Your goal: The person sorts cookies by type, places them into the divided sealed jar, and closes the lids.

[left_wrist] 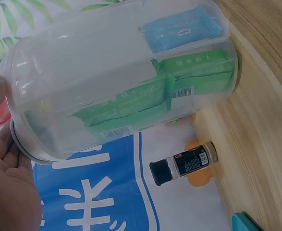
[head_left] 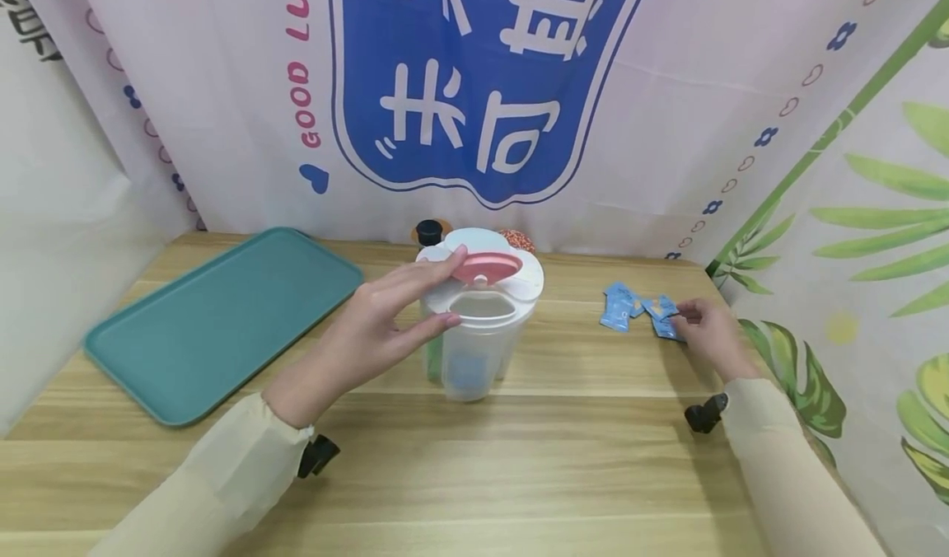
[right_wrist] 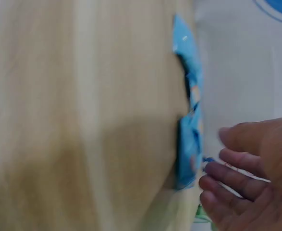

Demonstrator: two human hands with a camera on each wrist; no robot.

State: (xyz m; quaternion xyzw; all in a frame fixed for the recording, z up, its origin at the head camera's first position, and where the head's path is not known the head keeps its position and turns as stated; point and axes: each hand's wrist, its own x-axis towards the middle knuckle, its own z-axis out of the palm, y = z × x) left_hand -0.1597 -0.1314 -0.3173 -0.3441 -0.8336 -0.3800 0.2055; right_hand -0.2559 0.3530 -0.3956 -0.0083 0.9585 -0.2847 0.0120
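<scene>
A clear plastic container (head_left: 483, 344) with a white lid (head_left: 474, 239) and a pink flap (head_left: 491, 269) stands upright on the table. My left hand (head_left: 365, 325) rests across the lid's left side, its index finger by the flap and thumb beside the lid's opening. Through the wall, the left wrist view shows green packets (left_wrist: 126, 103) and a blue packet (left_wrist: 184, 30) in separate compartments. At the right, my right hand (head_left: 710, 336) is beside several small blue packets (head_left: 618, 306). Its thumb and fingers are apart in the right wrist view, with the packets just beyond the fingertips.
A teal tray (head_left: 230, 326) lies at the left of the wooden table (head_left: 519, 466). Behind the container are a black-capped seasoning bottle (left_wrist: 191, 161) and something speckled red (head_left: 519, 241). A printed curtain (head_left: 245, 128) hangs along the table's back edge.
</scene>
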